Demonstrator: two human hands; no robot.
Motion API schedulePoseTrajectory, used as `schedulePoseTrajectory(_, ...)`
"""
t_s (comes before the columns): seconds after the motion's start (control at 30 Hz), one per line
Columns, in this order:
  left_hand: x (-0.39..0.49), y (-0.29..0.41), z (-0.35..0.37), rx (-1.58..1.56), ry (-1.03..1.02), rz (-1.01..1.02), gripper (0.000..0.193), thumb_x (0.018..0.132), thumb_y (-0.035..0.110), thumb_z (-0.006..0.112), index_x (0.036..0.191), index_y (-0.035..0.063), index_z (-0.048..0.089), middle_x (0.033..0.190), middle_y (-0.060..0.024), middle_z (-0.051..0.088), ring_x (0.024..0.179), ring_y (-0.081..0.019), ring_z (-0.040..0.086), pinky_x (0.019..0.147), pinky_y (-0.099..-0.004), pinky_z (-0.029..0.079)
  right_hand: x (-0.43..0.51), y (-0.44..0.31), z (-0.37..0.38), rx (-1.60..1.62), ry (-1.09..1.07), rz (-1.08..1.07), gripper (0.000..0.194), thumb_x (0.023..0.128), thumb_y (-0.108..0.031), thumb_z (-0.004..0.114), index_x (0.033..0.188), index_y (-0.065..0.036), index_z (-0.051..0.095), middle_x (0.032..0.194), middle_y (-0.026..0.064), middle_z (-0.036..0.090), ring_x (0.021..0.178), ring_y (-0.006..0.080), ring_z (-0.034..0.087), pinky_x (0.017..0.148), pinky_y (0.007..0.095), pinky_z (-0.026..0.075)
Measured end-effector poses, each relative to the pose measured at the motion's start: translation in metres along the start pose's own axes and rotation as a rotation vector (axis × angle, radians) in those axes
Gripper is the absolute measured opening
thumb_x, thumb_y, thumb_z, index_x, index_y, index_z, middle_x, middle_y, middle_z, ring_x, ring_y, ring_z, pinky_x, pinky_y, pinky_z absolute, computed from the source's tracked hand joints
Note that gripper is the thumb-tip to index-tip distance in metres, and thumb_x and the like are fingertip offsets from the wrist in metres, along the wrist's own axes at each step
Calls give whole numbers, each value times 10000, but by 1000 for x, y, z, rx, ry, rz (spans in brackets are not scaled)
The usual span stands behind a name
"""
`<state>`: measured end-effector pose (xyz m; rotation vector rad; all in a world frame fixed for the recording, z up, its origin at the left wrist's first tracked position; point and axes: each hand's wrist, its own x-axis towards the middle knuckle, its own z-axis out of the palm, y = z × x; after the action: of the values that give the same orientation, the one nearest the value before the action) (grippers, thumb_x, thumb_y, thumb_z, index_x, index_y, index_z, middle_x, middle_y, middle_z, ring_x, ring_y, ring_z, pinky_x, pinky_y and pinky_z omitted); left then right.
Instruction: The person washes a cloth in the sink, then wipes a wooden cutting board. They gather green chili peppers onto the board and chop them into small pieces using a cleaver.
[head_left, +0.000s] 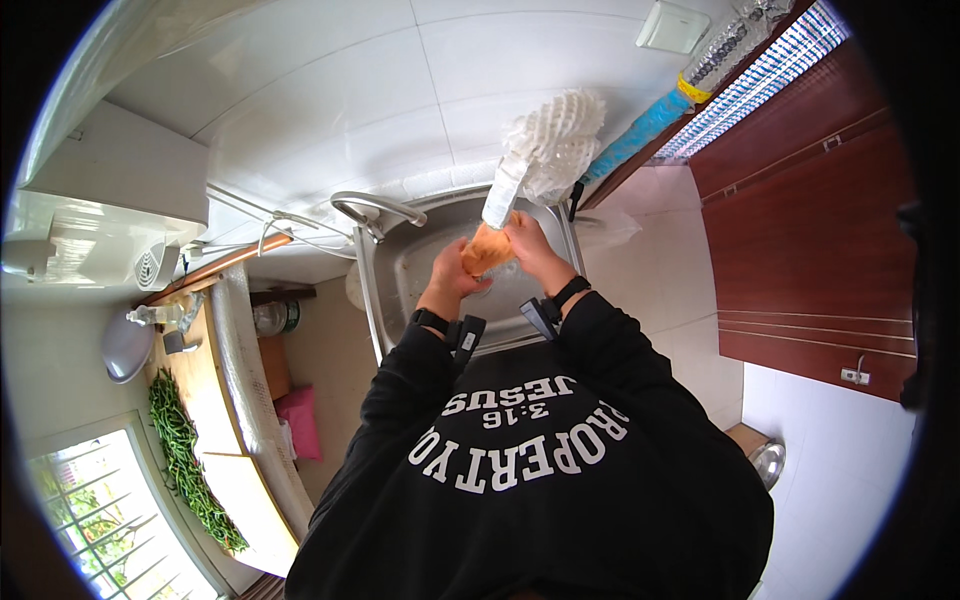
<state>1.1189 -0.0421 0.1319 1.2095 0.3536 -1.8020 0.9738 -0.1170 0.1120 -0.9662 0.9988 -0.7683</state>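
Observation:
My left hand (453, 271) and my right hand (529, 241) hold an orange cloth (489, 249) between them over a stainless steel sink (405, 289). The left fingers grip its lower left end, the right ones its upper right end. Directly above the cloth is the end of a white wrapped spout (504, 196), joined to a bunch of white foam netting (559, 139). A curved metal faucet (382, 204) stands at the sink's back left corner. Water shows in the basin under the cloth, partly hidden by my hands.
A blue-wrapped pipe (637, 139) slants up right of the sink. On the left, a wooden counter (199, 341) holds green chili peppers (184, 450), a clear bottle (157, 313) and a grey basin (129, 346). A pink bag (301, 424) lies below. A dark red wooden door (810, 247) is at right.

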Motion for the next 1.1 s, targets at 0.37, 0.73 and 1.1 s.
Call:
schedulePoseTrajectory(0.37, 53, -12, 3, -183, -627, 204, 242, 960, 238, 448, 1092, 78, 574, 962, -103, 637, 862, -267, 606, 773, -423, 500, -34, -9, 38, -468, 47, -289, 386, 894, -329, 592, 1042, 25, 547, 870, 265, 645, 827, 391, 652, 734, 435, 507)
schedulePoseTrajectory(0.73, 0, -14, 49, -18, -242, 516, 236, 980, 117, 395, 1142, 56, 554, 874, -37, 583, 803, -171, 565, 752, -328, 476, -17, -24, 41, 164, -34, 43, 373, 973, -282, 448, 1229, -21, 521, 1176, 111, 583, 1038, 209, 556, 885, 348, 444)
schedulePoseTrajectory(1.1, 17, -29, 39, 170, -142, 472, 264, 986, 184, 407, 1173, 75, 559, 1027, -57, 623, 878, -192, 582, 779, -362, 481, 16, 0, 18, 23, 13, 83, 269, 954, -265, 473, 1080, -37, 541, 919, 91, 596, 799, 213, 574, 700, 383, 482)
